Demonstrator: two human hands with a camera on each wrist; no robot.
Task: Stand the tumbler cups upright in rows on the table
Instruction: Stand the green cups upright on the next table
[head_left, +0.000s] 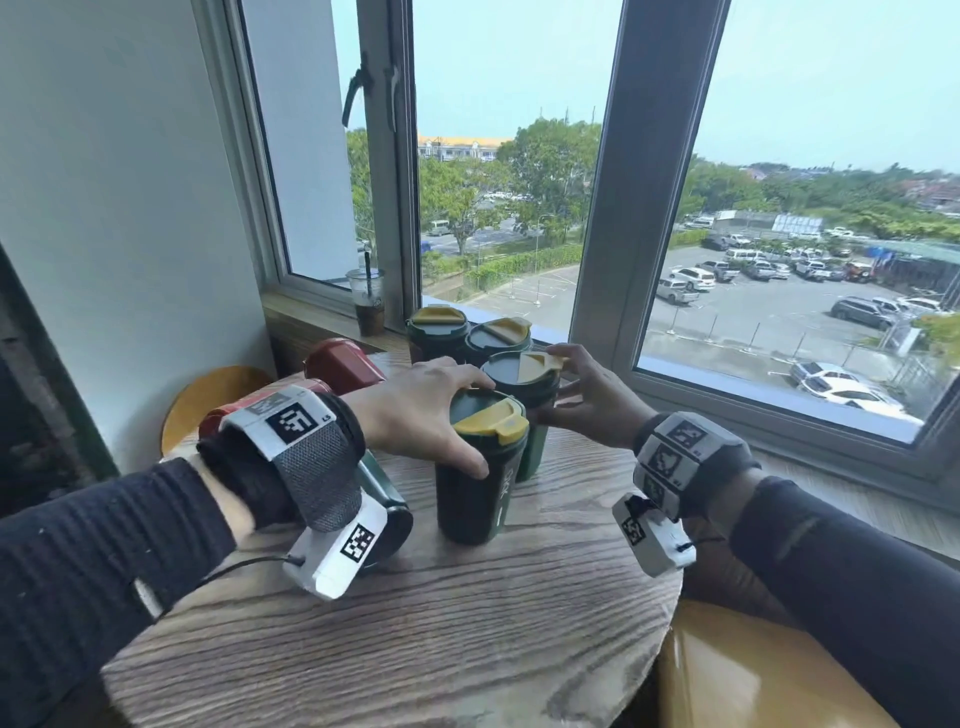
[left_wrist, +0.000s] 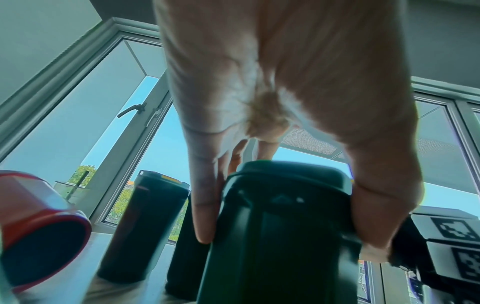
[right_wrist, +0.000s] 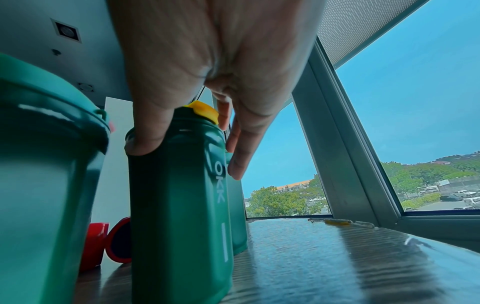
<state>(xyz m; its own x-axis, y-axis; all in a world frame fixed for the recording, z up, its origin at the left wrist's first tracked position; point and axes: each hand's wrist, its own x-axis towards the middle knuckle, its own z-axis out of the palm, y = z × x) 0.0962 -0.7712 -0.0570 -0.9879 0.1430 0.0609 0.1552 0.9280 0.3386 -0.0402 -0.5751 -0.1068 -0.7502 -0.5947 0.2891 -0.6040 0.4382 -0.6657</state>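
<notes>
Tumbler cups, dark green with yellow flip lids, stand upright on the round wooden counter (head_left: 467, 639) by the window. The left hand (head_left: 421, 410) holds the nearest green tumbler (head_left: 475, 488) from above, its grip curled round the lid rim. The right hand (head_left: 587, 400) has its grip round the second green tumbler (head_left: 524, 384) just behind. Two more green tumblers (head_left: 467, 332) stand at the back. Red tumblers (head_left: 343, 364) lie on their sides at the left.
</notes>
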